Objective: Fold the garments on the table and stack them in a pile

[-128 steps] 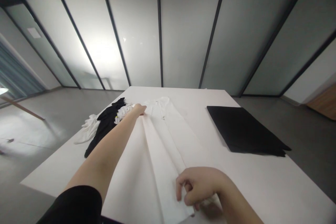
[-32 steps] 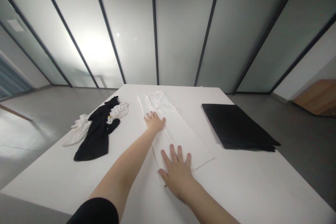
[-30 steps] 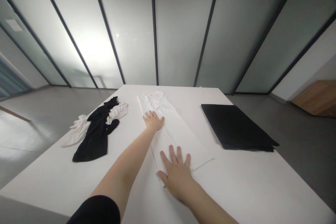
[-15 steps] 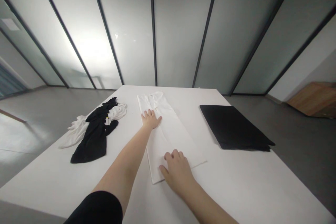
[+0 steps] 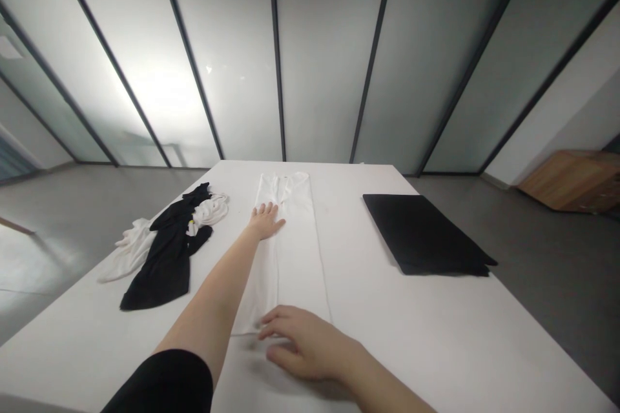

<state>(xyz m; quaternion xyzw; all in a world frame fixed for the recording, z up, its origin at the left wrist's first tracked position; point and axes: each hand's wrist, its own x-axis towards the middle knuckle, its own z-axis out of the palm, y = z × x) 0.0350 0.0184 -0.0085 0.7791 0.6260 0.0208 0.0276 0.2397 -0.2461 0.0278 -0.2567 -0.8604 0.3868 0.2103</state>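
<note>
On the white tabletop (image 5: 411, 329) we see 1 long white garment (image 5: 290, 239), folded lengthwise into a narrow strip that runs from the near edge toward the far edge, roughly centred. Left hand (image 5: 264, 221) lies flat on its far half, palm down, fingers (image 5: 261, 209) spread, gripping nothing, just pressing. Right hand (image 5: 303, 345) sits at the near end, fingers (image 5: 271, 317) loosely curled and pointing left, tips touching the near hem; we can't tell if any cloth is pinched under them, it looks like resting contact only.

Handling, our judgement: thin woven or knit cloth, very light, limp, no stiffness, so it will sag and lose its fold if lifted from 1 point. Not fragile, not slippery on the matt tabletop. Best hold is at the 2 near corners or the hem, or under the folded long edge with both hands.

Materials: the garment is smooth and matt, with a faint lengthwise crease line and some small detail at the far end, maybe a collar or waistband, too small to tell. To the left, well apart, a crumpled pile of black and white clothes (image 5: 165, 245), soft and irregular. To the right, well apart, a flat black folded cloth (image 5: 426, 235), roughly rectangular, edges neat. Frosted glass panels (image 5: 320, 58) with dark frames stand behind.
</note>
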